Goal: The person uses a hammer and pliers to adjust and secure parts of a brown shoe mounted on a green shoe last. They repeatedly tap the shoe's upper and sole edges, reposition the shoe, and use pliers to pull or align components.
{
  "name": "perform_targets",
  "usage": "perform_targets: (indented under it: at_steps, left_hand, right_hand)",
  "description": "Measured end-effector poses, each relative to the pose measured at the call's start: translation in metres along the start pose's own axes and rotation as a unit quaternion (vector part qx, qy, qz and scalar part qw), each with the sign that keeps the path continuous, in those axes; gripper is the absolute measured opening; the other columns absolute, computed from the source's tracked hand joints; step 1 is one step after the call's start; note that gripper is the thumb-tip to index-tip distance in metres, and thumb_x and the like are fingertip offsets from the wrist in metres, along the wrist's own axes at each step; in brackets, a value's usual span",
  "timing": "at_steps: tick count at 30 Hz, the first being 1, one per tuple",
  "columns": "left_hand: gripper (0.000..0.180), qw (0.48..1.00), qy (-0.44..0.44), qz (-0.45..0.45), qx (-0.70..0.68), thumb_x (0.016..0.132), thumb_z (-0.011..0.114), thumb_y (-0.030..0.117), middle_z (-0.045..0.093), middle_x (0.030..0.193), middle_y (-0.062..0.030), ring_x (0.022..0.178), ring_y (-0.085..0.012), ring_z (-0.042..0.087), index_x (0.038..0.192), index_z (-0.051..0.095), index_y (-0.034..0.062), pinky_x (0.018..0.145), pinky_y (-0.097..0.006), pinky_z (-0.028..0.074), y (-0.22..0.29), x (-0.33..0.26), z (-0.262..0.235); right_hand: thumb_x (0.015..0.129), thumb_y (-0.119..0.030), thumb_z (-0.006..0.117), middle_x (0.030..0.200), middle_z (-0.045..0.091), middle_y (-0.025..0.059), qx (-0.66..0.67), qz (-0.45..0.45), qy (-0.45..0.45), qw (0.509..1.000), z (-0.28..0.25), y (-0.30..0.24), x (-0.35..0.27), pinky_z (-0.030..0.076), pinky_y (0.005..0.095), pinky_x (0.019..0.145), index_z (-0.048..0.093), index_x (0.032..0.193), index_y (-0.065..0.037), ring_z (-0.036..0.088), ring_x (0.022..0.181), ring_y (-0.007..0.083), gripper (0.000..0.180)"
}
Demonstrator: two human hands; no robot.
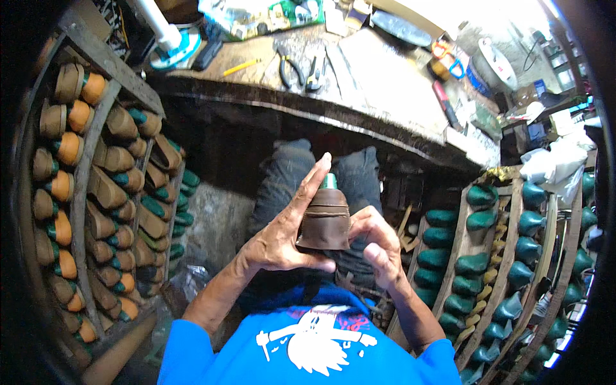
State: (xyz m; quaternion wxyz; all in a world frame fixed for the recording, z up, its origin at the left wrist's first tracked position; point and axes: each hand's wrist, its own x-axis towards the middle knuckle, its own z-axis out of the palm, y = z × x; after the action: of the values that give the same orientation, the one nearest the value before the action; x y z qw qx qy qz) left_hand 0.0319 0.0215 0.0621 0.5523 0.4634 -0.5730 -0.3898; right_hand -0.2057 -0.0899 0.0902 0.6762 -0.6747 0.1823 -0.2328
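Observation:
In front of my lap is a brown leather shoe upper (325, 224) fitted over a green shoe last (329, 181), whose green end pokes out at the top. A seam crosses the leather. My left hand (282, 234) supports it from the left, fingers stretched along its side and thumb under the lower edge. Against its right side rest the bent fingers of my right hand (380, 240), with that thumb standing apart from the leather. The underside and far side of the piece are hidden.
Ahead is a workbench (385, 70) with pliers (290, 69), a yellow pencil (242, 67), orange-and-blue scissors (449, 59) and a red-handled tool (445, 102). Brown-covered lasts (102, 192) fill a wooden rack on the left; green lasts (471, 263) line racks on the right.

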Motion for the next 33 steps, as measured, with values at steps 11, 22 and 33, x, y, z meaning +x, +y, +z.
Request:
perform_targets:
  at_steps: [11,22,33]
  left_hand:
    - [0.147,0.999,0.017,0.004,0.047,0.083,0.104,0.033,0.035,0.181,-0.028,0.171,-0.0431,0.036,0.183,0.001,0.0015,0.14,-0.051,0.028,0.002,-0.018,0.029]
    - [0.133,0.997,-0.025,0.011,0.071,0.081,0.105,0.023,0.04,0.18,-0.0248,0.169,-0.0447,0.039,0.181,0.02,0.0019,0.14,-0.053,0.033,0.004,-0.014,0.033]
    - [0.098,0.982,0.014,0.033,0.186,0.081,0.097,0.007,0.048,0.171,-0.0259,0.161,-0.0469,0.049,0.169,0.053,0.0013,0.133,-0.053,0.045,0.008,-0.016,0.036]
  right_hand:
    - [0.104,-0.026,0.082,0.097,0.059,0.0124,-0.133,-0.049,0.045,0.989,0.015,0.013,-0.029,0.048,0.0389,0.081,0.063,0.102,0.001,0.057,0.088,0.027,0.033]
    - [0.087,-0.02,0.078,0.11,0.062,0.0193,-0.086,-0.023,0.033,0.995,0.005,0.024,-0.053,0.054,0.0431,0.093,0.063,0.112,0.002,0.064,0.101,0.0336,0.037]
    - [0.071,0.003,0.09,0.156,0.058,0.0297,-0.372,-0.138,0.062,0.916,0.01,0.015,-0.016,0.058,0.0541,0.117,0.04,0.173,0.002,0.063,0.14,0.0521,0.114]
